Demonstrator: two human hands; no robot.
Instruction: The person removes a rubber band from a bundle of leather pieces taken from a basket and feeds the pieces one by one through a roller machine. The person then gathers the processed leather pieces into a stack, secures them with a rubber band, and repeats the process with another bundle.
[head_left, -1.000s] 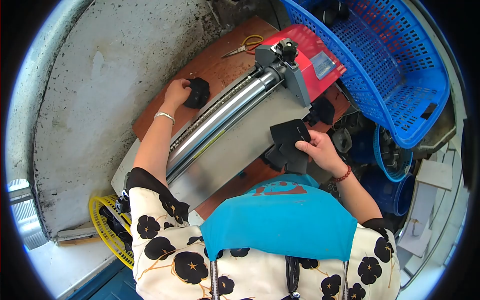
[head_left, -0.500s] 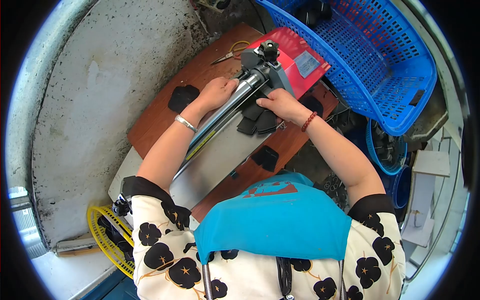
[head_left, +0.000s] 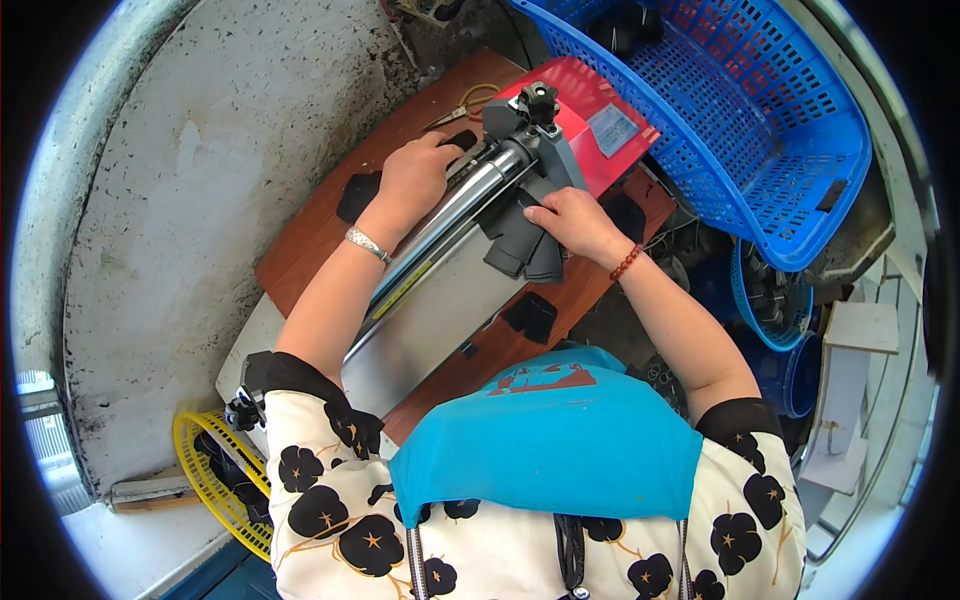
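Beside roller (head_left: 478,194), right hand (head_left: 580,222) pinching flat black pieces (head_left: 520,245), left hand (head_left: 410,185) curled, hold unclear

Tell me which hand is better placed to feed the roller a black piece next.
Likely your right hand: it grips black pieces on the near side of the roller. Your left hand is across it, by another piece.

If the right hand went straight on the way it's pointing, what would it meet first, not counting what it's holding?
Likely the shiny roller, just past the black pieces in the right hand. Its height against the roller is unclear.
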